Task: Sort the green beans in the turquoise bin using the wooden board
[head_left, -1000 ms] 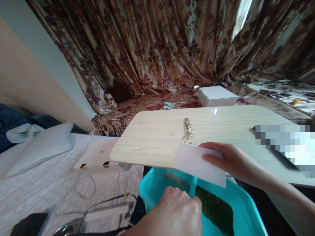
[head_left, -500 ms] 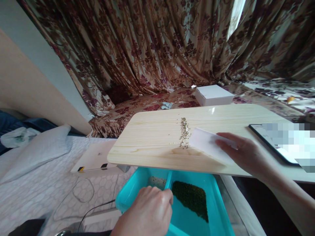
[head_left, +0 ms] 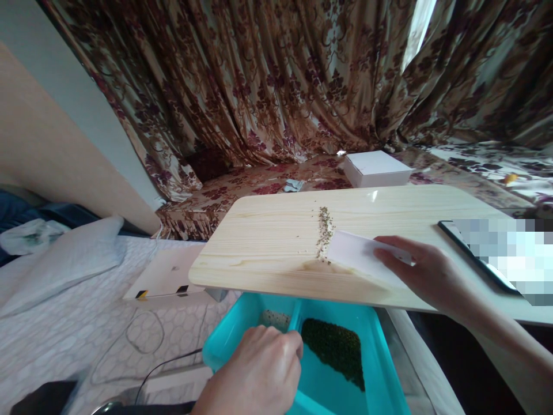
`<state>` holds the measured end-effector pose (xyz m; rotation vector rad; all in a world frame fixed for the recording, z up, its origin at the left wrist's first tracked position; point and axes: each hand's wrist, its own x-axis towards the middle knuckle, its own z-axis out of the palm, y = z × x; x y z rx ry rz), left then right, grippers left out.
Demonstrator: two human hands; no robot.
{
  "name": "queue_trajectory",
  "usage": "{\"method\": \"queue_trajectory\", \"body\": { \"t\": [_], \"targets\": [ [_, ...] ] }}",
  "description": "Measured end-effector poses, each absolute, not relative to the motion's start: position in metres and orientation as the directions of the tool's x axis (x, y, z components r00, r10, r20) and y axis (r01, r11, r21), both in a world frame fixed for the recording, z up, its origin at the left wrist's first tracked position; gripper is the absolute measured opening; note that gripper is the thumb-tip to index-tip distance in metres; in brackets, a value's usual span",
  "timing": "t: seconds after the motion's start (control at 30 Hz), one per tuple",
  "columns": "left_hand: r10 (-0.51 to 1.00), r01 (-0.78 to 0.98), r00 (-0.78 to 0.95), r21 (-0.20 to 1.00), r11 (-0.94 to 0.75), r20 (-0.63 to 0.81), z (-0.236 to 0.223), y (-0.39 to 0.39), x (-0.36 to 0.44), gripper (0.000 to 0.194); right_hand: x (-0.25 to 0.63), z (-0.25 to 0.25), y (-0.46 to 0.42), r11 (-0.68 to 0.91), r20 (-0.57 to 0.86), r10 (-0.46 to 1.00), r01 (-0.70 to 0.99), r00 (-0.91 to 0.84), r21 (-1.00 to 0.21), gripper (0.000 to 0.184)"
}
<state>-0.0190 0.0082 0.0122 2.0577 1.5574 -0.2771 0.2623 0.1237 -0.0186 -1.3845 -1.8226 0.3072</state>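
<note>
My right hand (head_left: 412,262) grips a white card (head_left: 358,253) by its right end, thumb on one side and fingers on the other. The card leans low over the wooden tabletop (head_left: 254,236), its left edge close beside a thin strip of small brown-green grains (head_left: 324,227). My left hand (head_left: 263,369) is closed in a fist above the divided teal tray (head_left: 380,346), near its divider; whatever the fingers hold is hidden. In the tray's right compartment lies a heap of dark green grains (head_left: 334,349). Some pale grains (head_left: 276,319) show in the left compartment.
A tablet-like device (head_left: 479,253) with a blurred screen lies on the table's right side. Behind the table are a white box (head_left: 378,167) and patterned curtains (head_left: 280,75). At left, a pale flat box (head_left: 166,274), cables (head_left: 144,334) and a pillow (head_left: 69,259) lie on the bed.
The white card and my right hand have shifted slightly left, closer to the strip of grains. My left hand stays closed over the tray, almost unmoved.
</note>
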Motion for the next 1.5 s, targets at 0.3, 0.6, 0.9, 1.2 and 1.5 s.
{"method": "queue_trajectory", "body": {
  "t": [0.3, 0.6, 0.9, 1.2, 1.5],
  "targets": [
    [0.821, 0.939, 0.315, 0.282, -0.197, -0.476, 0.017, 0.01, -0.017, 0.036, 0.257, -0.012, 0.121, 0.35, 0.409, 0.909, 0.688, -0.084, -0.636, 0.035],
    [0.828, 0.938, 0.313, 0.288, -0.193, -0.465, 0.02, 0.008, -0.02, 0.037, 0.255, -0.008, 0.112, 0.338, 0.375, 0.921, 0.688, -0.102, -0.643, 0.034],
    [0.831, 0.937, 0.315, 0.29, -0.195, -0.459, 0.017, 0.009, -0.021, 0.037, 0.254, -0.009, 0.115, 0.372, 0.419, 0.902, 0.675, -0.102, -0.637, 0.034],
    [0.831, 0.935, 0.315, 0.301, -0.189, -0.459, 0.016, 0.008, -0.022, 0.038, 0.256, -0.005, 0.108, 0.376, 0.425, 0.899, 0.681, -0.104, -0.629, 0.032],
    [0.828, 0.938, 0.314, 0.286, -0.196, -0.464, 0.021, 0.01, -0.021, 0.039, 0.259, -0.001, 0.102, 0.399, 0.424, 0.895, 0.672, -0.138, -0.624, 0.035]
  ]
}}
